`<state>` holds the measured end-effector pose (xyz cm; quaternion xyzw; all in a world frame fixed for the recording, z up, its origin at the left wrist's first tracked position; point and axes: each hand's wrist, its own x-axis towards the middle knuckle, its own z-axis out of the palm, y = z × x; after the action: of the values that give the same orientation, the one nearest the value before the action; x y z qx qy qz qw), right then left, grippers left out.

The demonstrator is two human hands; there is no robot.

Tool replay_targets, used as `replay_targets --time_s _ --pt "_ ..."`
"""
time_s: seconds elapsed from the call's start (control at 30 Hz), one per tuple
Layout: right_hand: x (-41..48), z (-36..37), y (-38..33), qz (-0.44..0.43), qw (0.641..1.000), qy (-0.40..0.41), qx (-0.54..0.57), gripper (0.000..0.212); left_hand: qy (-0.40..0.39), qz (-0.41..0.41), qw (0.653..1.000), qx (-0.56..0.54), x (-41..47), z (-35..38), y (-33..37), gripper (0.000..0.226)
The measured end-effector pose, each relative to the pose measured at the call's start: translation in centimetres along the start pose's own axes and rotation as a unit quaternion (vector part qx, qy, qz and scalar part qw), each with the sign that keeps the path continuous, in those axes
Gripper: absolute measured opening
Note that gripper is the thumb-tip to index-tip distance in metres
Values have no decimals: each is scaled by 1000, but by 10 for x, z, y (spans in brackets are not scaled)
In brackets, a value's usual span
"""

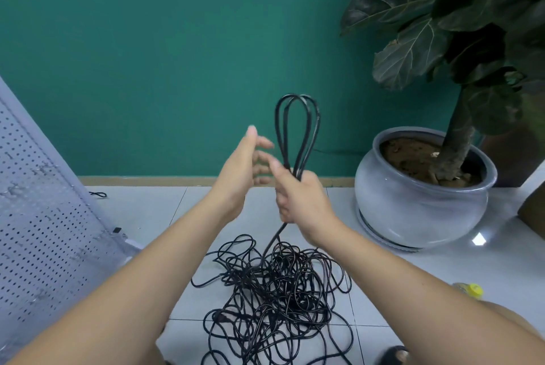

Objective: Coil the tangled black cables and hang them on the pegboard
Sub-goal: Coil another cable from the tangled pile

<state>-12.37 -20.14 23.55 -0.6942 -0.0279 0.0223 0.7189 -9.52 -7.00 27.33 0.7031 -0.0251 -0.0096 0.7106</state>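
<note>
Forearms, nearest the lens, rise from the lower corners and meet at centre. Beneath them, the tangle of black cables point(277, 291) lies heaped on the pale tiled floor point(147, 217). At left I see the white pegboard point(44, 217) slanting across the frame edge, with a small black cable point(98, 194) on the tiles beyond it. At right stands a grey ceramic pot point(413, 208) holding a fiddle-leaf fig point(442, 25); nearer, a yellow bottle cap point(473, 290) is partly cut off by a forearm. A teal wall point(177, 40) closes the background.

Right hand point(300, 199): fingers curled tight round the base of the coiled loops point(296, 129), which stand upright above the fist. One strand point(275, 239) drops from under the fist to the tangle.

Left hand point(241, 170): fingers straight and loosely spread just beside the loops. Motion blur keeps me from telling whether the fingertips touch them.
</note>
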Motion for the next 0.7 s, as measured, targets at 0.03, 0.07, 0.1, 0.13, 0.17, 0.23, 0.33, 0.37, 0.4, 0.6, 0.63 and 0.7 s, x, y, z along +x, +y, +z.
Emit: replay_targets --time_s 0.03,0.07,0.1,0.13,0.17,0.23,0.33,0.37,0.4,0.6,0.63,0.7 --pt "2 -6 -6 -9 1000 13 2 64 -20 -20 999 29 -4 2 -15 53" --pt "5 -12 -11 -16 1000 23 9 65 -45 -37 996 70 -12 3 -28 52" --pt "7 -17 -13 -21 999 33 21 63 -75 -55 991 99 -14 8 -44 50" --pt "9 -21 -16 -23 998 38 33 60 -104 -79 983 128 -20 14 -56 49" --pt "9 -24 -19 -23 998 40 42 58 -125 -106 976 140 -25 20 -66 48" --pt "11 -29 -24 -30 997 46 54 57 -148 -133 966 166 -32 27 -85 46" --pt "11 -34 -32 -49 995 69 61 59 -149 -64 953 255 -53 26 -100 34" --pt "11 -34 -34 -53 993 81 62 60 -141 -51 949 277 -58 25 -103 32" --pt "12 -35 -35 -58 992 96 62 61 -140 -47 943 299 -64 23 -106 33" --pt "18 -44 -39 -62 979 182 71 59 -142 -43 927 344 -58 18 -113 37" --pt "19 -47 -42 -62 976 194 73 58 -150 -46 925 346 -56 14 -113 37" --pt "21 -53 -45 -63 974 206 72 59 -167 -63 915 362 -50 7 -116 38"
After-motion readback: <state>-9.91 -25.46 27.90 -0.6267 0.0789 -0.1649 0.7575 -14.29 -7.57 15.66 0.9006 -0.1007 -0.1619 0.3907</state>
